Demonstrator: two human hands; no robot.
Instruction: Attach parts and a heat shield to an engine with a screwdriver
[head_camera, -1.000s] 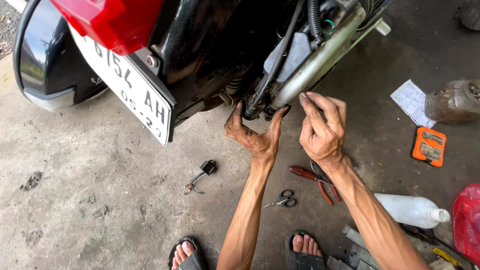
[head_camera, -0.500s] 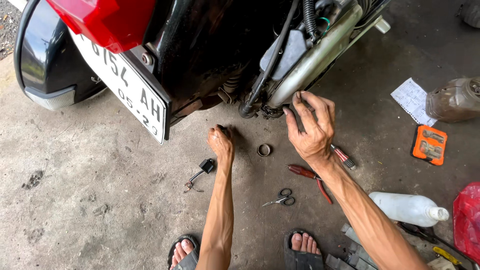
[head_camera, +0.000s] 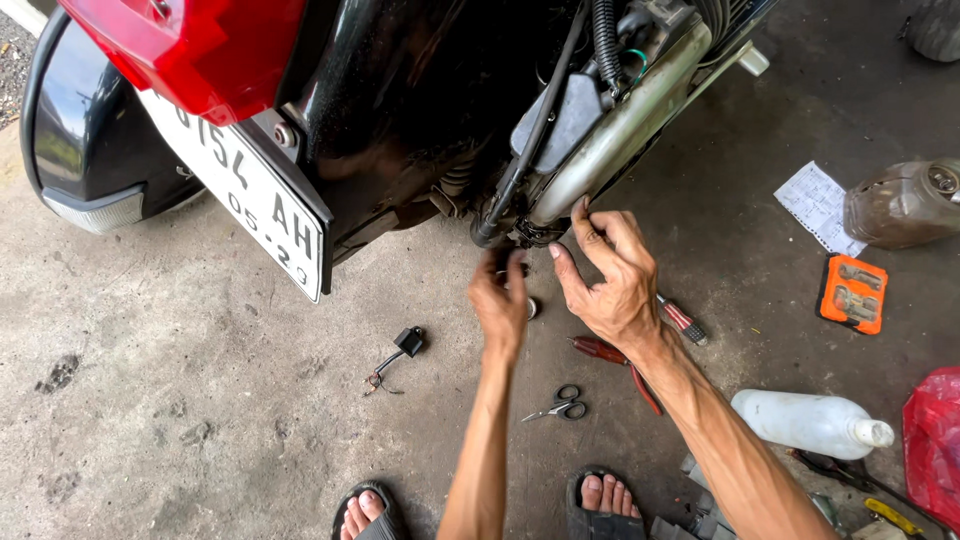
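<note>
Both hands are being worked under the rear of a black motorcycle (head_camera: 400, 110), at the point where the silver exhaust pipe (head_camera: 620, 125) is meeting a dark bracket area (head_camera: 530, 235).

Left hand (head_camera: 503, 300): fingers curled up toward the low end of a black cable (head_camera: 535, 130). Something small may be pinched at the fingertips, but it cannot be told whether anything is actually being gripped. A small metal ring (head_camera: 532, 307) is peeking out just beside this hand, on the concrete floor (head_camera: 200, 400).

Right hand (head_camera: 615, 280): half open, fingers spread, forefinger and thumb tip being pressed against the underside of the pipe end. Nothing is seen being held in the palm.

Handling judgement:
- Pipe is rigid metal, fixed to the bike, heavy; no give is to be expected. Surface looks dull and smudged, so possibly slippery.
- Fitting at the joint is small and being reached blind; best taken by fingertip pinch only.
- Cable is flexible and is being left to hang.

Position: the joint is directly above and touching both sets of fingertips, hands close together beneath it.

Nearby on the floor: red-handled pliers (head_camera: 615, 360) and a screwdriver (head_camera: 683, 320) just behind the right wrist, scissors (head_camera: 560, 405) between the forearms, a small black connector with wires (head_camera: 400, 348) to the left, a white plastic bottle (head_camera: 810, 423) to the right.
</note>
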